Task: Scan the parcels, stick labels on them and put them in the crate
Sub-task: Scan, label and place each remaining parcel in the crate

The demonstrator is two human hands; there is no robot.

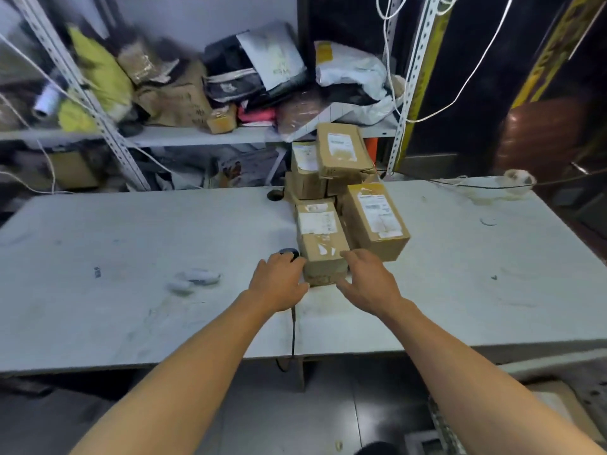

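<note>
Scan step: my left hand (279, 284) is clenched on the scanner (289, 252), right hand (368, 284) has fingers spread, touching the nearest parcel (323, 244) at frame centre on the table (131, 257). Next: aim at its label.

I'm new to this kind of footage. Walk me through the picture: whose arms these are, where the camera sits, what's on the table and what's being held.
There is no machine here. One camera worn on a person's head looks forward and down, so the two bare arms are the wearer's own. The left hand is closed around a dark handheld scanner whose cable runs off the table's near edge. The right hand is open, fingers spread, at the nearest parcel, not clearly gripping it. More cardboard parcels with paper labels are stacked behind on the grey table. Blurred small white items lie to the left. A cluttered shelf stands behind. No crate is clearly visible.
</note>
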